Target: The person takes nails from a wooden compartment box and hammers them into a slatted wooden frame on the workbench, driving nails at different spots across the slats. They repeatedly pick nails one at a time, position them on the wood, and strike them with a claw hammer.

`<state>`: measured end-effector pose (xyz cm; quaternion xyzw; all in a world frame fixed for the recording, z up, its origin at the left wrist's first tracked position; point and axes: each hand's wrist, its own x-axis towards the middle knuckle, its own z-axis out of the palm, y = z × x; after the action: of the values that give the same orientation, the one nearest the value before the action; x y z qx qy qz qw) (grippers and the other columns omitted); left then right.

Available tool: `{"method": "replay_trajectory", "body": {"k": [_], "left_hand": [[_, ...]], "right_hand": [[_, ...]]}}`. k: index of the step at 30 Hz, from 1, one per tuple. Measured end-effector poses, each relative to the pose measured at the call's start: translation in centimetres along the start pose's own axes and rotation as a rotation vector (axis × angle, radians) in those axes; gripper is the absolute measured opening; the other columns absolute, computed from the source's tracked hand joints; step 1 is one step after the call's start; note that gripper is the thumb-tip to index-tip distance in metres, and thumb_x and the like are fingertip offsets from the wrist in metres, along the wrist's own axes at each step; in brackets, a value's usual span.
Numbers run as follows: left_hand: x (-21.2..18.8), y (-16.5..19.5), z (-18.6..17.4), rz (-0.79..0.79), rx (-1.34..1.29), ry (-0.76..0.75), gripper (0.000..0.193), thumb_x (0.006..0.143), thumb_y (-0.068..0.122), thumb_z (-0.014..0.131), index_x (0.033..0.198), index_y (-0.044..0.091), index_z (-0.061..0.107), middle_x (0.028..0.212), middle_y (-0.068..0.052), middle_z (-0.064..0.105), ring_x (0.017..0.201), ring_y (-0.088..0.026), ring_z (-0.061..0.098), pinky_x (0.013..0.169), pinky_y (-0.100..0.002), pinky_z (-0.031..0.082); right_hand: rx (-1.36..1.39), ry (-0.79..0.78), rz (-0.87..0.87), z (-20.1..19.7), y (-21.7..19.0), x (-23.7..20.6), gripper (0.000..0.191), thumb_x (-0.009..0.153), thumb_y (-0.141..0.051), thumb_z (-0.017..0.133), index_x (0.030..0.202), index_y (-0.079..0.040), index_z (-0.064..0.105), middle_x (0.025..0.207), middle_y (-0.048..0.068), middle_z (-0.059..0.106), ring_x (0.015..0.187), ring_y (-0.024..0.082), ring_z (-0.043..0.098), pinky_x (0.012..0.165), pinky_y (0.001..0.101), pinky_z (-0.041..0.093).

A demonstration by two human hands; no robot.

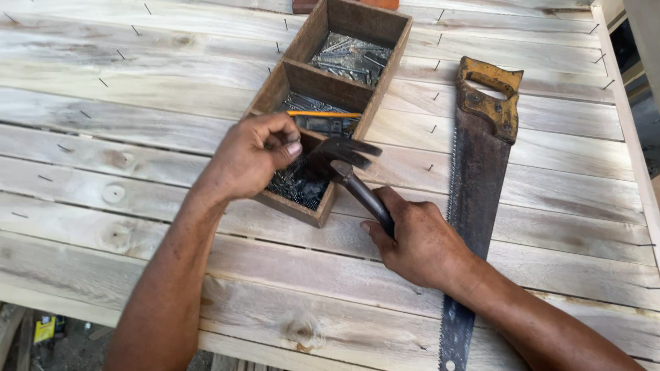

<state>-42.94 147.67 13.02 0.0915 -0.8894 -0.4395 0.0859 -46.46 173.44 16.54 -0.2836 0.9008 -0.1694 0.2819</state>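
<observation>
Right hand (419, 244) has a closed grip around the handle of a claw hammer (347, 163), held fairly low on the shaft, probably so the head can swing freely. The head points away from the grip and sits just over the near corner of a wooden box (395, 41), so the hammer is parked more than raised.

Left hand (254, 154) is curled over the nearest compartment of that box, fingers pinched together down by the pile of small dark nails (292, 187). I can't tell if there's actually a nail between the fingertips; the grip is closed or nearly so, but whatever's in it is hidden.

The box has three compartments in a row running away from the hands. The middle one has more nails plus an orange pencil (323, 114) lying across its rim, and the far one holds longer nails. Having the box right ahead of both grips makes sense: one hand grabs, the other stays on the hammer.

Just right of the hammer grip a rusty handsaw (474, 199) lies flat, its worn yellow handle at the far end and the blade running back under the right forearm. Everything sits on a surface (137, 89) of pale planks with nail heads dotted along them.
</observation>
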Motion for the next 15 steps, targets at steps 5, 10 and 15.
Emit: {"method": "replay_trajectory", "body": {"k": [5,10,15], "left_hand": [[0.34,0.34,-0.22,-0.065,-0.163,-0.053,0.012,0.096,0.014,0.067,0.097,0.009,0.077,0.069,-0.002,0.069,0.055,-0.008,0.058,0.051,-0.026,0.05],[0.43,-0.04,-0.23,-0.041,-0.311,0.014,0.015,0.094,0.011,0.068,0.102,0.005,0.079,0.07,-0.004,0.071,0.054,-0.008,0.063,0.048,-0.023,0.054],[0.42,-0.61,-0.07,0.107,-0.299,0.113,0.014,0.095,0.007,0.07,0.102,0.0,0.078,0.084,-0.006,0.072,0.064,-0.01,0.066,0.055,-0.024,0.056]], "right_hand": [[0.033,-0.021,0.013,-0.54,-0.5,0.38,0.038,0.098,-0.03,0.062,0.13,-0.011,0.053,0.061,0.014,0.071,0.053,0.028,0.075,0.053,0.0439,0.061],[0.071,-0.045,0.04,-0.62,-0.38,0.84,0.04,0.098,-0.03,0.063,0.133,-0.013,0.052,0.068,0.014,0.073,0.056,0.027,0.076,0.054,0.0414,0.063],[0.066,-0.034,0.01,-0.28,0.11,0.95,0.042,0.097,-0.031,0.063,0.133,-0.013,0.052,0.074,0.013,0.073,0.058,0.024,0.077,0.055,0.0393,0.065]]}}
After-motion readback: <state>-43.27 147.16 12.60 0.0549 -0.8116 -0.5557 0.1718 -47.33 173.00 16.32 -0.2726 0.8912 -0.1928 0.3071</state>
